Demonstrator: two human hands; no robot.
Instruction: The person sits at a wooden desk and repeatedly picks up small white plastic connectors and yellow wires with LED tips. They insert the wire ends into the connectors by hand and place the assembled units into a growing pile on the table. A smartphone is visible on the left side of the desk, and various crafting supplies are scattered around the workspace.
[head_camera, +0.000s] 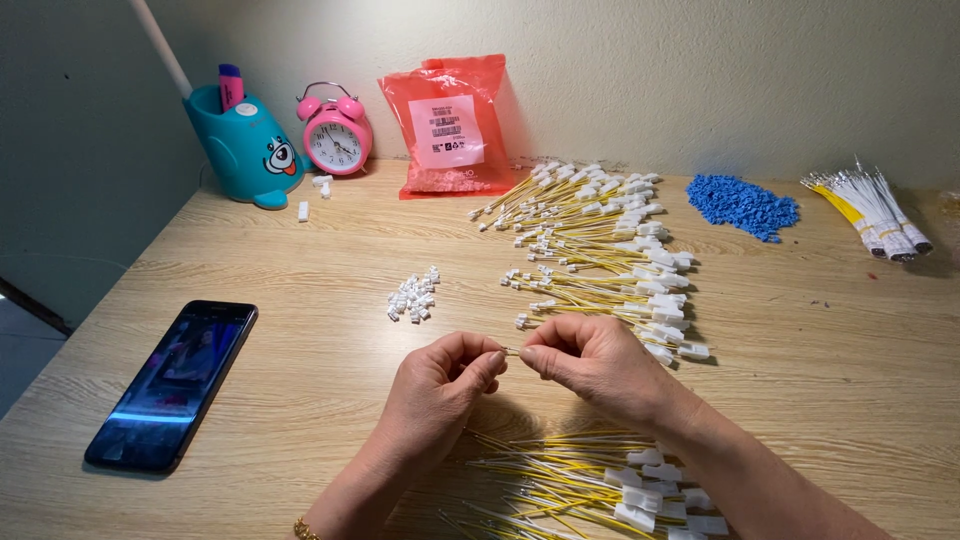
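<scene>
A: Where does the wire end (511, 351) lie?
B: Above the table (300, 300), horizontal between both grips: left hand (440, 385) and right hand (590, 360) each pinched shut on it, equally near.

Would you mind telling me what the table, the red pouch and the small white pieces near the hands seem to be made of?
The table looks like light wood or a wood-look laminate, matt, with visible grain lines. The red pouch seems thin glossy plastic film, since it wrinkles and catches light. The small white pieces look like moulded hard plastic, opaque and blocky. The left hand and right hand pinch a thin wire between them.
</scene>
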